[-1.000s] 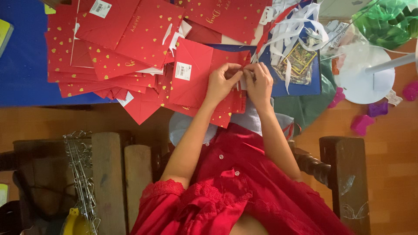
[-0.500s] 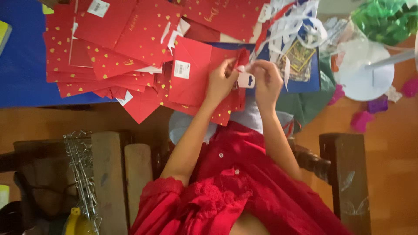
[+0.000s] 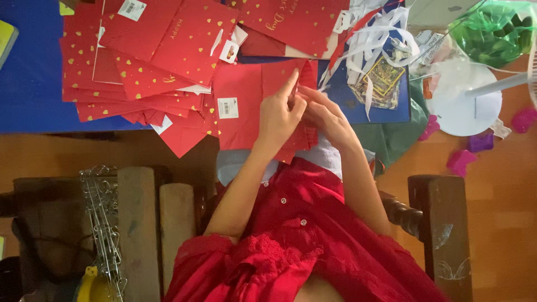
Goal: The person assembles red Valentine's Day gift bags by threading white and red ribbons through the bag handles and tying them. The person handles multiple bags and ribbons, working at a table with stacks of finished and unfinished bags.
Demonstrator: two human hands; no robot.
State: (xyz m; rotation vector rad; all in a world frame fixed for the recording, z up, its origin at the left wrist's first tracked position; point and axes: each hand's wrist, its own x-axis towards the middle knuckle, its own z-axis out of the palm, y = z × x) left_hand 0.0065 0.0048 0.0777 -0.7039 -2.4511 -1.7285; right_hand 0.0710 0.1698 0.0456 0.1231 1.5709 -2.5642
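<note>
A plain red paper bag with a small white label lies at the near edge of the blue table. My left hand lies on it, with the forefinger pointing up along the folded edge. Touching the left hand from the right, my right hand pinches the same folded edge of the bag. What sits between the fingertips is hidden. My red sleeves and dress fill the lower middle of the view.
Several red gift bags with gold hearts are piled to the left and behind. White ribbons lie at the back right beside a green plastic bag and a white fan base. Pink and purple pieces lie on the floor. Wooden chair parts and a wire rack are close by.
Half a second ago my hands were slightly apart with a small white tag between them. They have closed together on the bag's edge and the tag no longer shows.
</note>
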